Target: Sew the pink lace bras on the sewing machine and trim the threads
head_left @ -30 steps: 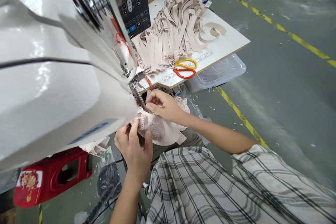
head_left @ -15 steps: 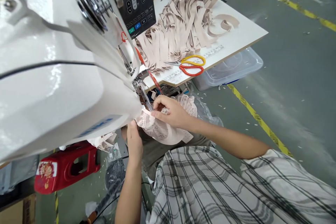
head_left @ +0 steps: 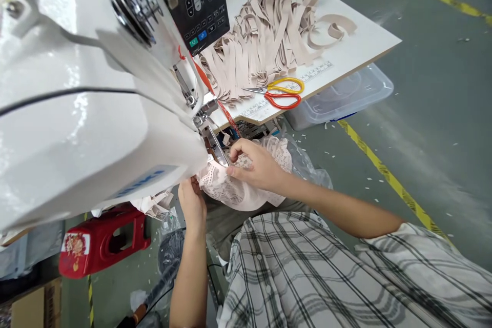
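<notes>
A pale pink lace garment [head_left: 226, 188] hangs over my lap at the sewing machine [head_left: 154, 133], its upper edge by the metal arm [head_left: 218, 149] under the machine head. My right hand [head_left: 259, 165] is closed on the garment's upper edge, thumb on the lace and index finger curled. At the garment's left end is my left hand [head_left: 193, 204], its fingers curled in against the edge just below the machine head. The machine head partly hides those fingertips, and the needle area cannot be made out.
Beige fabric strips [head_left: 265, 31] lie heaped on the white table [head_left: 369, 36]. Scissors [head_left: 282, 93] with yellow and red handles rest near its edge. A clear plastic box [head_left: 346, 95] stands below. A red stool [head_left: 103, 241] is at lower left. The control panel [head_left: 196, 5] is lit.
My left hand has drawn slightly down and left, its fingers now curled instead of reaching up. My right hand has shifted a little right along the garment. The view has tilted slightly.
</notes>
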Action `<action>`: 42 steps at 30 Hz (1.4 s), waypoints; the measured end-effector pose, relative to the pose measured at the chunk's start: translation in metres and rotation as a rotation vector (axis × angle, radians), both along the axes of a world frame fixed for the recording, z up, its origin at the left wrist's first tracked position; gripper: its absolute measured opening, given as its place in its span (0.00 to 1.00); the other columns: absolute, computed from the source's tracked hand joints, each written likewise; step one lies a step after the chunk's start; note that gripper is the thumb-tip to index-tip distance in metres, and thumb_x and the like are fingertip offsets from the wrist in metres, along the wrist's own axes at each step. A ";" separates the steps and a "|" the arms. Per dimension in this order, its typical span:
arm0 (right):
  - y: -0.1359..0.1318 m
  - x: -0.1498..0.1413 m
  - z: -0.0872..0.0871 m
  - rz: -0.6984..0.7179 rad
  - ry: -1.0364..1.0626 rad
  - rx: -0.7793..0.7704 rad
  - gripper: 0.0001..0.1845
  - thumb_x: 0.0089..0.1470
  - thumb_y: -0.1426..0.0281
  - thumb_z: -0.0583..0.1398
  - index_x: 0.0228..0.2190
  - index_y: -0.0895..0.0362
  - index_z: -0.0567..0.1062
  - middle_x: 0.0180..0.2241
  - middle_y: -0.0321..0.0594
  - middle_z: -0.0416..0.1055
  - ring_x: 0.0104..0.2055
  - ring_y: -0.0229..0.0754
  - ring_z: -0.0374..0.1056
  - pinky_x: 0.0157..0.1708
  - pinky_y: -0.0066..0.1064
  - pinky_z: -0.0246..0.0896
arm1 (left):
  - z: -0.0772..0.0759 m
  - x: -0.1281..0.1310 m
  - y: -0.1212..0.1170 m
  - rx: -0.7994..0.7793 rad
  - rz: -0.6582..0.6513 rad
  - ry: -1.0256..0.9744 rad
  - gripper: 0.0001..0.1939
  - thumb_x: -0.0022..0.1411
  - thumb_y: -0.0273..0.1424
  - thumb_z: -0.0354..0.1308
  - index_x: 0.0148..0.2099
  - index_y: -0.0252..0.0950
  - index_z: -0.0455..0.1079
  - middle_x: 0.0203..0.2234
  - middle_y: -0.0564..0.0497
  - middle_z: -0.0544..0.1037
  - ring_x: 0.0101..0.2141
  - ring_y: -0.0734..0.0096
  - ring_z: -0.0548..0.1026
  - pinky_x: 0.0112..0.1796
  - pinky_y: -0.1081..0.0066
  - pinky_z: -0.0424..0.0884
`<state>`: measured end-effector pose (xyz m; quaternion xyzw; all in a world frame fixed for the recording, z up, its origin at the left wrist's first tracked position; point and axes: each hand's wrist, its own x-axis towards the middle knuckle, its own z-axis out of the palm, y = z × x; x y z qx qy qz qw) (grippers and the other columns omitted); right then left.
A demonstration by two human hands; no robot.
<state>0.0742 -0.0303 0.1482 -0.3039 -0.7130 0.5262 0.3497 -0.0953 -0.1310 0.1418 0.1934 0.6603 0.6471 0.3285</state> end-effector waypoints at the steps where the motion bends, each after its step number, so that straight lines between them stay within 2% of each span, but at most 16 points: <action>1: -0.002 -0.001 0.002 -0.004 -0.021 0.009 0.18 0.53 0.55 0.64 0.35 0.55 0.68 0.34 0.36 0.68 0.36 0.40 0.66 0.36 0.31 0.59 | 0.002 0.001 0.000 0.003 0.011 -0.013 0.20 0.63 0.48 0.56 0.32 0.36 0.71 0.29 0.51 0.77 0.33 0.70 0.76 0.40 0.70 0.71; 5: -0.011 -0.006 0.011 -0.019 -0.043 0.014 0.21 0.51 0.54 0.66 0.37 0.55 0.68 0.36 0.37 0.68 0.37 0.39 0.65 0.37 0.31 0.58 | 0.008 0.002 0.000 0.000 -0.002 0.016 0.18 0.62 0.46 0.58 0.32 0.35 0.72 0.27 0.52 0.75 0.30 0.72 0.72 0.35 0.72 0.69; 9: -0.019 -0.002 0.015 0.015 -0.030 -0.150 0.21 0.51 0.55 0.66 0.38 0.55 0.68 0.33 0.34 0.68 0.33 0.37 0.64 0.33 0.29 0.58 | 0.015 0.005 -0.011 -0.004 -0.067 0.089 0.16 0.60 0.39 0.61 0.25 0.36 0.68 0.20 0.57 0.66 0.23 0.77 0.62 0.26 0.75 0.60; 12: -0.023 0.013 0.016 0.092 -0.048 -0.257 0.16 0.53 0.58 0.65 0.37 0.56 0.72 0.30 0.33 0.68 0.31 0.36 0.63 0.31 0.28 0.57 | 0.020 0.013 -0.028 -0.064 -0.248 0.194 0.17 0.64 0.40 0.58 0.25 0.37 0.69 0.20 0.55 0.67 0.24 0.74 0.63 0.27 0.73 0.61; 14: -0.025 0.025 0.017 0.163 -0.042 -0.277 0.13 0.56 0.61 0.63 0.38 0.56 0.76 0.31 0.35 0.71 0.33 0.37 0.65 0.33 0.28 0.58 | 0.023 0.018 -0.038 -0.104 -0.381 0.276 0.18 0.66 0.41 0.55 0.28 0.37 0.71 0.22 0.54 0.70 0.26 0.71 0.67 0.30 0.72 0.64; 17: -0.028 0.041 0.019 0.211 -0.016 -0.271 0.12 0.58 0.63 0.61 0.39 0.57 0.79 0.35 0.37 0.75 0.37 0.38 0.68 0.38 0.29 0.60 | 0.025 0.022 -0.045 -0.138 -0.489 0.339 0.18 0.67 0.42 0.54 0.30 0.37 0.74 0.24 0.52 0.74 0.29 0.68 0.71 0.34 0.70 0.66; 20: -0.031 0.053 0.021 0.232 -0.033 -0.231 0.13 0.58 0.62 0.62 0.38 0.58 0.81 0.31 0.36 0.73 0.34 0.37 0.67 0.36 0.29 0.59 | 0.025 0.026 -0.040 -0.155 -0.564 0.207 0.19 0.67 0.45 0.54 0.36 0.37 0.78 0.31 0.49 0.80 0.36 0.64 0.75 0.41 0.68 0.69; 24: -0.038 0.059 0.023 0.305 -0.045 -0.161 0.12 0.58 0.62 0.62 0.36 0.56 0.81 0.31 0.36 0.73 0.35 0.37 0.68 0.36 0.29 0.60 | 0.034 0.039 -0.029 -0.107 -0.682 -0.237 0.26 0.65 0.52 0.52 0.44 0.34 0.79 0.40 0.43 0.81 0.48 0.55 0.75 0.53 0.60 0.67; 26: -0.042 0.059 0.024 0.326 -0.059 -0.099 0.10 0.58 0.63 0.62 0.35 0.56 0.81 0.32 0.37 0.74 0.37 0.38 0.69 0.39 0.30 0.61 | 0.043 0.047 -0.026 -0.050 -0.668 -0.383 0.26 0.63 0.52 0.55 0.44 0.34 0.78 0.42 0.42 0.81 0.51 0.53 0.74 0.54 0.58 0.67; 28: -0.045 0.059 0.024 0.304 -0.116 -0.013 0.08 0.59 0.65 0.62 0.34 0.55 0.79 0.32 0.36 0.74 0.36 0.38 0.69 0.38 0.30 0.60 | 0.055 0.052 -0.028 0.039 -0.566 -0.457 0.20 0.61 0.48 0.60 0.40 0.35 0.77 0.37 0.44 0.80 0.49 0.55 0.75 0.52 0.58 0.69; 30: -0.047 0.060 0.023 0.218 -0.205 0.118 0.07 0.60 0.66 0.60 0.34 0.55 0.77 0.31 0.35 0.73 0.33 0.38 0.67 0.35 0.30 0.58 | 0.066 0.055 -0.036 0.143 -0.467 -0.498 0.15 0.60 0.44 0.63 0.31 0.37 0.72 0.26 0.51 0.74 0.37 0.64 0.77 0.47 0.60 0.71; 32: -0.049 0.062 0.018 0.102 -0.274 0.279 0.07 0.60 0.70 0.57 0.31 0.55 0.75 0.29 0.36 0.71 0.32 0.38 0.64 0.32 0.30 0.55 | 0.076 0.056 -0.048 0.265 -0.414 -0.487 0.20 0.61 0.42 0.64 0.24 0.38 0.63 0.17 0.58 0.61 0.23 0.74 0.69 0.40 0.64 0.72; 34: -0.051 0.063 0.012 0.027 -0.278 0.414 0.10 0.59 0.72 0.55 0.27 0.54 0.72 0.27 0.37 0.69 0.30 0.38 0.63 0.30 0.30 0.52 | 0.081 0.056 -0.061 0.389 -0.401 -0.393 0.27 0.65 0.43 0.59 0.19 0.37 0.54 0.12 0.60 0.51 0.17 0.77 0.59 0.33 0.68 0.70; 37: -0.056 0.062 0.002 -0.018 -0.204 0.546 0.13 0.59 0.74 0.53 0.23 0.53 0.70 0.24 0.36 0.68 0.26 0.36 0.61 0.26 0.29 0.51 | 0.079 0.057 -0.080 0.478 -0.402 -0.165 0.33 0.70 0.43 0.50 0.16 0.35 0.45 0.09 0.58 0.46 0.15 0.77 0.54 0.28 0.68 0.64; 39: -0.061 0.059 -0.001 -0.043 -0.133 0.607 0.14 0.58 0.75 0.53 0.22 0.53 0.70 0.22 0.34 0.68 0.24 0.34 0.60 0.24 0.28 0.50 | 0.074 0.058 -0.091 0.464 -0.388 -0.059 0.34 0.69 0.44 0.50 0.15 0.34 0.44 0.08 0.57 0.48 0.14 0.77 0.55 0.28 0.66 0.62; 42: -0.066 0.056 0.000 -0.035 -0.103 0.626 0.15 0.57 0.76 0.52 0.22 0.53 0.71 0.22 0.34 0.69 0.23 0.34 0.61 0.23 0.27 0.51 | 0.064 0.060 -0.103 0.426 -0.345 -0.009 0.35 0.67 0.45 0.53 0.15 0.35 0.45 0.08 0.57 0.49 0.14 0.77 0.55 0.28 0.65 0.62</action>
